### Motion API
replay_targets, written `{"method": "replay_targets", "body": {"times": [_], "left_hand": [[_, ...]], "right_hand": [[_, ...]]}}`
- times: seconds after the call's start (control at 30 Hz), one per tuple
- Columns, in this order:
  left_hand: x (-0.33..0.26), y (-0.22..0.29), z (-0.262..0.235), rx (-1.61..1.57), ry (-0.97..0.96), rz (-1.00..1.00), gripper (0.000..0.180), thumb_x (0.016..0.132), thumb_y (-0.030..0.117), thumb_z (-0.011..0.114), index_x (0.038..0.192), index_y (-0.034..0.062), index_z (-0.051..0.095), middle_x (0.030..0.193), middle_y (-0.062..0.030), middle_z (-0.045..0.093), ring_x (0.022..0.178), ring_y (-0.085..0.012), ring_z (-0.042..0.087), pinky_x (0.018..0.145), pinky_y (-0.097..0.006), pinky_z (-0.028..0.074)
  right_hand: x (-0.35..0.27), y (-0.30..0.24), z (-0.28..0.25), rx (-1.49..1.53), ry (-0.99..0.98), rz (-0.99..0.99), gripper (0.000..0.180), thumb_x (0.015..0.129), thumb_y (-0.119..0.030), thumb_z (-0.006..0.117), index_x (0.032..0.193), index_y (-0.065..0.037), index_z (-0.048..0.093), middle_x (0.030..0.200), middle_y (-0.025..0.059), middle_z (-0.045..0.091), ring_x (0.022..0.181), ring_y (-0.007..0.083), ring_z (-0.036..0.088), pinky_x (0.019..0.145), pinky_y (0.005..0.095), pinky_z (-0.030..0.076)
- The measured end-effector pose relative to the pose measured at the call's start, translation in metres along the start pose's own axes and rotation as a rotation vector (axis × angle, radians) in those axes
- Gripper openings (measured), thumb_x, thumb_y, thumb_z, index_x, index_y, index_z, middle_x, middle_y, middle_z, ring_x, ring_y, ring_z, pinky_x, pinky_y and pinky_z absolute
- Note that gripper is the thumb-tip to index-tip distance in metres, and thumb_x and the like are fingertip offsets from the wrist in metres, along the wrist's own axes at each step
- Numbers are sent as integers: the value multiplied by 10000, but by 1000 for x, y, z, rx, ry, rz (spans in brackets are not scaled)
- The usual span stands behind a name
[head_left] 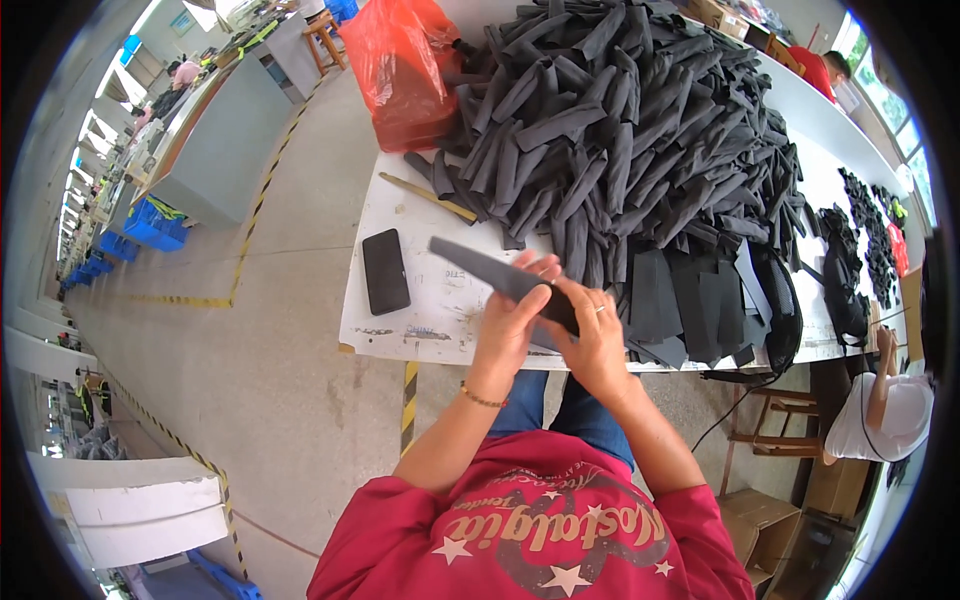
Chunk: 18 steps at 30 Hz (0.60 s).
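In front of me, above the near edge of the white table (440, 330), a dark grey fabric sleeve (470, 264) is held in both hands. My left hand (510, 318) grips it with the thumb on top, and its long end points up to the left. My right hand (596, 345), with a ring on one finger, is closed on the other end, where a black flat piece (562, 310) shows between the hands. Whether that piece lies inside the sleeve I cannot tell. Beyond my hands rises a big heap of similar grey sleeves (620, 130). Several flat black pieces (690, 300) lie to the right.
A black phone (386, 272) and a yellowish flat stick (428, 197) lie left on the table. A red plastic bag (400, 80) stands behind them. Black mesh (775, 300) hangs at the front edge. A person in white (890, 410) sits at the right, near a wooden stool (780, 420).
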<state>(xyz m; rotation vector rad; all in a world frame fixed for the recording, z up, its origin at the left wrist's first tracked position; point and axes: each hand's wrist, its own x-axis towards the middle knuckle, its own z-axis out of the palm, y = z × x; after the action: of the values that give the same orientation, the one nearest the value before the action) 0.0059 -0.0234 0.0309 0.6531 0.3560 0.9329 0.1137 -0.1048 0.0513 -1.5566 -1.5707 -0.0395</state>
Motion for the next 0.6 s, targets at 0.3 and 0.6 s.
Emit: {"method": "replay_targets", "body": {"times": [0.3, 0.6], "left_hand": [[0, -17, -7, -7, 31, 6, 280, 996, 240, 528, 1107, -7, 601, 1155, -176, 649, 1035, -253, 631, 967, -373, 470], [-1, -5, -14, -48, 107, 52, 301, 992, 251, 534, 1144, -4, 578, 1164, -193, 640, 1061, -250, 617, 972, -371, 462]], "right_hand": [[-24, 10, 11, 56, -111, -2, 383, 690, 16, 697, 1017, -37, 505, 1018, 153, 551, 917, 367, 562, 790, 458, 479], [-12, -4, 31, 99, -94, 1, 281, 707, 28, 664, 931, -27, 503, 924, 147, 562, 869, 352, 571, 772, 442, 479]]}}
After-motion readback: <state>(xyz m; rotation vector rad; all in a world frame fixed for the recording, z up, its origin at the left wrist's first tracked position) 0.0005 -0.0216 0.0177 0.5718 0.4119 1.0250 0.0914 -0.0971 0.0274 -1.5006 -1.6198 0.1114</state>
